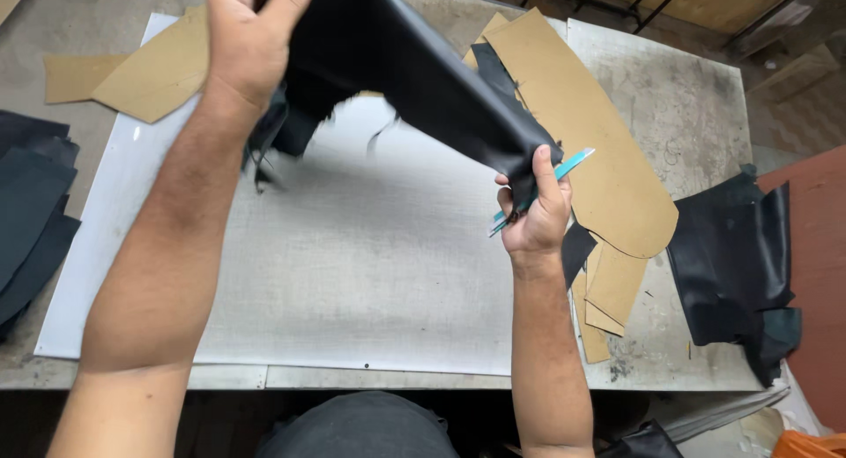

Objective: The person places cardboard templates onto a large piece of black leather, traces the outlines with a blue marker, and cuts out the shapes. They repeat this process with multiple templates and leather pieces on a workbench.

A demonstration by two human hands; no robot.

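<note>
I hold a large piece of black leather (414,66) lifted above a white cutting mat (352,273). My left hand (251,39) grips its upper left part near the top of the view. My right hand (533,215) pinches its lower right corner and also holds a thin teal-handled knife (564,169) that points up to the right. The leather sags between both hands, and ragged edges hang down on the left.
Tan cardboard patterns (599,149) lie right of the mat, more (145,70) at the far left. Black leather pieces are piled at the left edge (31,211) and at the right (736,264). The worn table edge (397,379) runs close to my body.
</note>
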